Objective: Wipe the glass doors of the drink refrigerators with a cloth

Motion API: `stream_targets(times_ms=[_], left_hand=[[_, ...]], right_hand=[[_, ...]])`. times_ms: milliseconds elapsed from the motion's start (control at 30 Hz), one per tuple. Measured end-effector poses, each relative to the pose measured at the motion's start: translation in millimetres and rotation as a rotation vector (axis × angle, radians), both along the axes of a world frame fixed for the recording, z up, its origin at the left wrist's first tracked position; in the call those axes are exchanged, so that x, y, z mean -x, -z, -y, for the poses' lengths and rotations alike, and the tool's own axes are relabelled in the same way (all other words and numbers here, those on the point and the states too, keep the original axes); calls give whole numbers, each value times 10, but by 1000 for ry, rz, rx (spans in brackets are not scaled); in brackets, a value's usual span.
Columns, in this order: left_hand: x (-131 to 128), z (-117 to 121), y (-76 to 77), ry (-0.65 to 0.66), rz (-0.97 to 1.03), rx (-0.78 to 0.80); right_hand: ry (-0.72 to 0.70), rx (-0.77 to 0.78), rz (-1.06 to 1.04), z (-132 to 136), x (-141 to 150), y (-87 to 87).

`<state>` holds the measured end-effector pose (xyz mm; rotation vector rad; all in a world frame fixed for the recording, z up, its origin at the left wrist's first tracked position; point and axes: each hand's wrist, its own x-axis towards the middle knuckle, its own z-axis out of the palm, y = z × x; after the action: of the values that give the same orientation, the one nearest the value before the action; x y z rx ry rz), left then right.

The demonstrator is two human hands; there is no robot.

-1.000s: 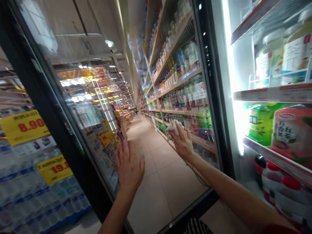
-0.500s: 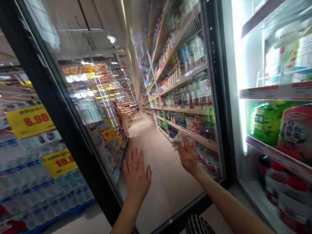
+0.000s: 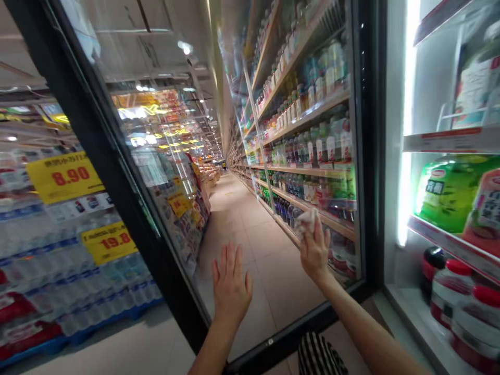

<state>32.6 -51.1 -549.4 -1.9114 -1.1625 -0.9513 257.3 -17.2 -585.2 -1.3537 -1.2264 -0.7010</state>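
A glass cooler door [image 3: 250, 291] with a black frame stands swung out in front of me. My left hand [image 3: 232, 284] lies flat against the lower part of the glass, fingers stretched and holding nothing. Farther right on the pane, my right hand [image 3: 315, 250] presses a crumpled whitish cloth [image 3: 307, 221] to the glass under its fingers. The palm side of both hands is hidden. The door's black side frame [image 3: 125, 182] slants down to the left of my hands.
To the right is the lit cooler, with a shelf [image 3: 449, 237] holding a green pack [image 3: 445, 192] and red-lidded jars [image 3: 453, 291] below. Bottled water packs [image 3: 89, 291] with yellow price signs [image 3: 64, 177] stand left. A striped cloth item [image 3: 318, 357] shows at the bottom.
The right hand with the cloth has shifted right across the glass. The left hand stays flat on the pane. The view has turned slightly.
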Motion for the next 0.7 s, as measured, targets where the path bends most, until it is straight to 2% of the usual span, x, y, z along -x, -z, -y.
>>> stream_targets(times_ms=[67, 133, 267, 333, 400, 467, 533, 600, 700], left_hand=[[-11, 5, 12, -4, 13, 10], [-26, 9, 4, -11, 29, 15], [15, 29, 32, 8, 26, 12], [80, 54, 95, 24, 22, 23], [144, 90, 181, 29, 32, 42], [181, 126, 267, 22, 51, 53], [186, 152, 329, 15, 74, 68], [180, 163, 360, 20, 95, 84], [207, 168, 372, 33, 99, 98]], right_hand=[[87, -10, -214, -48, -44, -53], [64, -11, -224, -29, 136, -68], [-215, 13, 224, 130, 701, 70], [-274, 13, 321, 164, 717, 145], [-196, 2, 185, 135, 528, 181], [-61, -12, -68, 77, 324, 181], [5, -13, -211, 55, 300, 179], [-61, 20, -127, 100, 496, 207], [-260, 74, 205, 216, 863, 296]])
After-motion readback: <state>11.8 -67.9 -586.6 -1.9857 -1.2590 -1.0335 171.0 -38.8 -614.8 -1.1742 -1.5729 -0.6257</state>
